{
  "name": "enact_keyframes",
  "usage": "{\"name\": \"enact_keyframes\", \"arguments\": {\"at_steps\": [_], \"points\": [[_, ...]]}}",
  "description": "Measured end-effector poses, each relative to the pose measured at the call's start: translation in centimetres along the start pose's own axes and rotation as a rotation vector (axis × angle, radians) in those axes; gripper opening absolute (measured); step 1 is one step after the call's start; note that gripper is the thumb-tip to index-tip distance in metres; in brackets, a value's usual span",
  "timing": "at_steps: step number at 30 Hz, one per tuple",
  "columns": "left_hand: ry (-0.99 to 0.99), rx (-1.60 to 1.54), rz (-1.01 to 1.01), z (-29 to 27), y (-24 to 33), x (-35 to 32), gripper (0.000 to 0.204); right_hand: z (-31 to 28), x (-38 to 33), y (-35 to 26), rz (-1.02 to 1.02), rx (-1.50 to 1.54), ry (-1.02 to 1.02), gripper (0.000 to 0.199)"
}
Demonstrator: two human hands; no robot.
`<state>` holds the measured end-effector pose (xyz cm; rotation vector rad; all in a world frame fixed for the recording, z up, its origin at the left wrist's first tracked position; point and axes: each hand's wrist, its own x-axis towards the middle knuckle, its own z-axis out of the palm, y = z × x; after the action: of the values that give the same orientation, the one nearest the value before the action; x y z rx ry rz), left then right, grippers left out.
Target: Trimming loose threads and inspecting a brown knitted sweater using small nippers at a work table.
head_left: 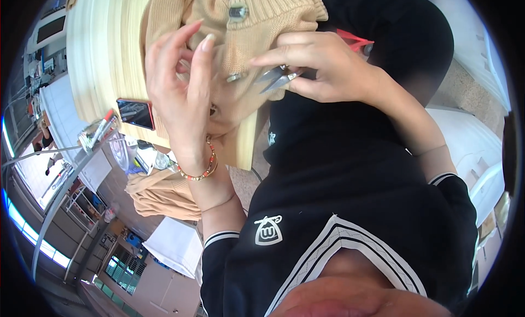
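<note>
Over the tan sweater [243, 43] — left hand [178, 90] loosely curled, thumb and forefinger parted; right hand [328, 65] gripping scissors [278, 80], blades apart. Phone [135, 113] on desk [93, 49].

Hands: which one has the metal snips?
The right hand: the metal snips jut leftward from its grip. The left hand, wearing the orange-beaded bracelet, shows no blades.
</note>
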<state>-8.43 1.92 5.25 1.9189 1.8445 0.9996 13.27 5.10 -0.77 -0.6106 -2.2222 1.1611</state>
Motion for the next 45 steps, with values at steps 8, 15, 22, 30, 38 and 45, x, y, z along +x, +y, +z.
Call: {"name": "enact_keyframes", "arguments": {"at_steps": [8,15,22,30,38,45], "points": [[-0.179,-0.147,-0.22,2.5,-0.8,3.2,0.027,-2.9,2.7,-0.4,-0.059,0.044,0.434,0.041],[-0.019,-0.405,-0.265,4.1,-1.8,2.7,0.018,-5.4,3.2,-1.4,-0.033,-0.166,0.235,0.038],[0.062,-0.536,-0.211,4.4,-2.5,2.1,0.01,-5.4,4.3,-2.3,0.138,-0.341,0.134,0.036],[0.021,-0.744,-0.293,4.1,-2.3,1.7,0.014,-5.2,4.7,-2.5,0.114,-0.421,0.11,0.031],[-0.004,-0.777,-0.268,4.3,-2.2,1.6,0.015,-5.2,5.3,-2.7,0.123,-0.501,0.083,0.028],[-0.002,-0.787,-0.279,4.2,-2.0,1.7,0.015,-5.2,5.8,-2.6,0.107,-0.639,-0.025,0.024]]}}
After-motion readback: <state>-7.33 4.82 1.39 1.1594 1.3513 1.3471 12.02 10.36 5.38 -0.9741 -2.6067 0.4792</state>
